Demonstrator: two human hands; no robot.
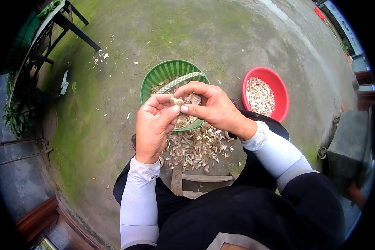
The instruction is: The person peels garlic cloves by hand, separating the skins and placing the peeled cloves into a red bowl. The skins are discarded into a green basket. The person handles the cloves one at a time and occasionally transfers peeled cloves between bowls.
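A garlic clove (177, 101) is pinched in the fingers of my left hand (154, 125), with the thumb against it. My right hand (211, 106) meets it from the right, its thumb tip beside the left thumb, and papery garlic skin (193, 98) shows between its fingers. Both hands are above a green plastic basket (153, 72) with a pale woven handle (181, 82); garlic pieces and husks lie inside. To the right stands a red plastic basin (281, 103) holding many garlic cloves (260, 96).
Loose garlic skins (197, 147) cover the concrete ground between my feet, near a wooden stool frame (207, 178). A dark-legged table (78, 32) stands at the upper left, leafy plants (20, 115) below it. A grey stone block (347, 137) is at the right.
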